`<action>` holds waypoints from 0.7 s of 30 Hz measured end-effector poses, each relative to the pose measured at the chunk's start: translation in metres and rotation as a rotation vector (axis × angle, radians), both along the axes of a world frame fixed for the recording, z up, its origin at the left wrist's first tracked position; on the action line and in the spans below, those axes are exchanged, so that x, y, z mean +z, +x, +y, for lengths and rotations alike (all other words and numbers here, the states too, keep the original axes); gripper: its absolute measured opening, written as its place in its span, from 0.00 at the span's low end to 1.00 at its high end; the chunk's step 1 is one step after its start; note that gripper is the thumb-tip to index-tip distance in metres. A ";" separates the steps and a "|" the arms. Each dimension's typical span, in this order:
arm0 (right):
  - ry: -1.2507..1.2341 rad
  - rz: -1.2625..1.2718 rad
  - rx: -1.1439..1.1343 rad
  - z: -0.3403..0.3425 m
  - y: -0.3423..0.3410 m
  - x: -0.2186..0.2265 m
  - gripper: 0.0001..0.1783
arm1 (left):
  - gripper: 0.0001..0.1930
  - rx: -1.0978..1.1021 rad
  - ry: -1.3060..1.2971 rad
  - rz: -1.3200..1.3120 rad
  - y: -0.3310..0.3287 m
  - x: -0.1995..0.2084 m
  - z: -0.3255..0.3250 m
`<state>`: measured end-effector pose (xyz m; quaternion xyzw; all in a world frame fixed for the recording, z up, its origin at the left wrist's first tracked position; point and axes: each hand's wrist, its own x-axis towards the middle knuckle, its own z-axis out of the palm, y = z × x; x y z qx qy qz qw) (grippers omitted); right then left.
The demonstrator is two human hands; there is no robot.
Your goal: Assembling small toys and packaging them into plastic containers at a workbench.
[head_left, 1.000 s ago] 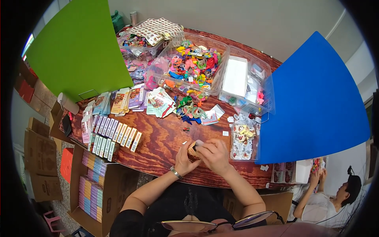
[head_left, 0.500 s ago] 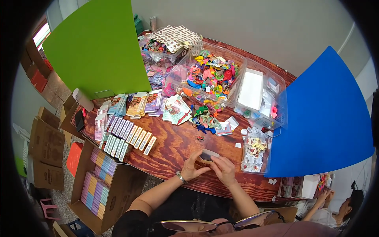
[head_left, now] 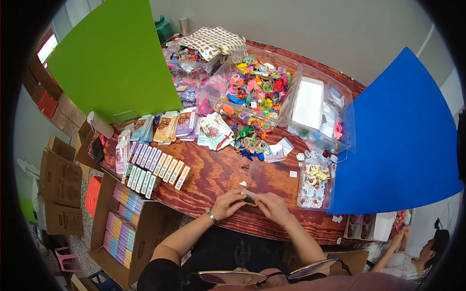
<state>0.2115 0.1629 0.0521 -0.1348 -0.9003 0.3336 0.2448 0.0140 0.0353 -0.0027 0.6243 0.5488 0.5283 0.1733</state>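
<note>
My left hand (head_left: pixel 229 203), with a watch on its wrist, grips one end of a small carton (head_left: pixel 249 197) just above the table's near edge. My right hand (head_left: pixel 272 207) pinches the other end. Fingers cover much of the carton, and its dark side shows between them. Just past it on the wood lies a small white scrap (head_left: pixel 242 184). A tiny red-and-green piece (head_left: pixel 244 166) is a little farther off. Finished-looking small cartons (head_left: pixel 153 163) stand in two rows to the left.
Flat printed cartons (head_left: pixel 213 132) lie in fanned piles beyond. Clear bins hold colourful trinkets (head_left: pixel 257 87); a smaller tray (head_left: pixel 315 186) holds small white pieces. Green (head_left: pixel 111 58) and blue (head_left: pixel 398 145) panels flank the table. An open brown box (head_left: pixel 138 247) of cartons stands lower left; another person works at right.
The carton has tilted and come slightly lower, with both hands closing in around it. A small white scrap now shows on the table just beyond my fingers.
</note>
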 end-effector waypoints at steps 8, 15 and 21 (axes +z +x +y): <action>0.068 0.083 -0.037 0.003 -0.013 0.009 0.07 | 0.15 0.038 0.004 0.007 -0.002 0.005 0.006; -0.182 0.001 -0.029 -0.002 -0.018 0.015 0.09 | 0.15 0.087 0.036 -0.004 0.001 -0.001 0.003; 0.033 0.019 -0.043 -0.007 -0.023 0.019 0.09 | 0.19 0.103 -0.027 -0.136 0.005 0.000 0.000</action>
